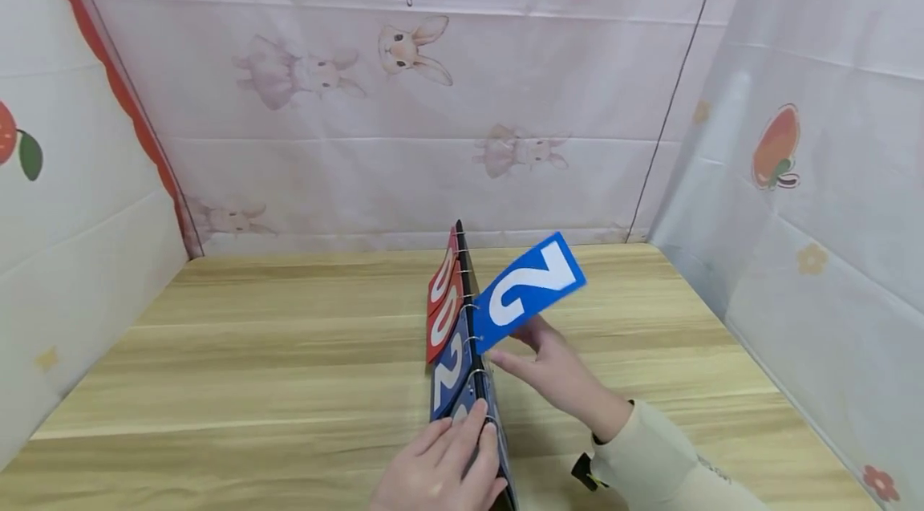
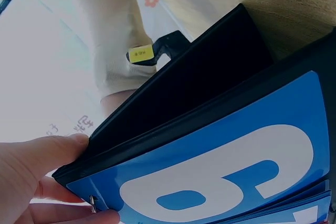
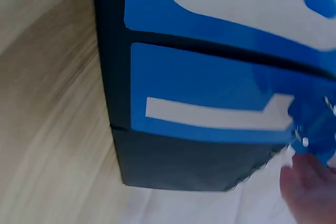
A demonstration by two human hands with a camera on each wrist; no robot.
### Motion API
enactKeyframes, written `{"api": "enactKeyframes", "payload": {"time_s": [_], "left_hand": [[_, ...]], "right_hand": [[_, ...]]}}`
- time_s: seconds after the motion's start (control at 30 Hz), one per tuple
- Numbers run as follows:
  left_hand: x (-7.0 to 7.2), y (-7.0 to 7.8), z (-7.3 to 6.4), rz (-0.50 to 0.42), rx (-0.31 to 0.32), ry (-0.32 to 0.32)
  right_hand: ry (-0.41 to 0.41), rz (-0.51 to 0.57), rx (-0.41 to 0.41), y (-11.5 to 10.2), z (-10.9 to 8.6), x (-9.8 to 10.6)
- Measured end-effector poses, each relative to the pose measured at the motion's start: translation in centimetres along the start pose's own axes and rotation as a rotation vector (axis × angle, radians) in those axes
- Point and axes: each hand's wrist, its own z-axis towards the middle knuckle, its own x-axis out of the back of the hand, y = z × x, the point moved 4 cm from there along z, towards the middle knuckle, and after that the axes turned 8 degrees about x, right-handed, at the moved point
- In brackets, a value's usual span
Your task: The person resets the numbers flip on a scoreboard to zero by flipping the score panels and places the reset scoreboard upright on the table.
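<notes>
A flip scoreboard (image 1: 480, 371) stands tent-like on the table, its number cards hung on metal rings along the top edge. My left hand (image 1: 443, 467) grips its near end, thumb on the black board and fingers over the ring side in the left wrist view. Beside that hand faces a blue card with a 6 (image 2: 283, 114). One blue card with a white 2 (image 1: 530, 290) sticks up and out to the right of the ridge. My right hand (image 1: 563, 371) pinches this raised card near its rings, the fingertips partly hidden behind it.
Red cards with zeros (image 1: 443, 314) hang on the scoreboard's far left side. A blue card with a 1 (image 3: 210, 93) lies against the board's right side. The wooden table (image 1: 289, 367) meets patterned cloth walls (image 1: 325, 94) at the back and sides.
</notes>
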Motion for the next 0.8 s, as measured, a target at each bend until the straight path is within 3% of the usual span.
{"api": "enactKeyframes", "payload": {"time_s": [0.1,0.17,0.3,0.4,0.53,0.7,0.8], "left_hand": [[-0.1,0.1,0.0,0.015,-0.017,0.053],[-0.2,0.2,0.0,0.039,-0.038,0.103],[-0.4,0.3,0.1,0.09,-0.073,0.226],[-0.5,0.3,0.0,0.098,-0.084,0.256],[-0.5,0.1,-0.1,0.068,-0.065,0.208],[-0.1,0.0,-0.3,0.022,-0.019,0.101],[0.1,-0.2,-0.4,0.025,-0.016,0.105]], "right_hand": [[0.065,-0.136,0.041,-0.4,0.3,-0.6],[0.101,-0.209,0.117,-0.7,0.4,-0.8],[0.151,-0.281,0.282,-1.5,0.5,-1.2],[0.194,-0.315,0.355,-2.0,0.6,-1.4],[0.231,-0.362,0.414,-2.2,0.6,-1.6],[0.183,-0.306,0.454,-2.3,0.7,-2.1],[0.147,-0.281,0.476,-2.4,0.8,-2.5]]}}
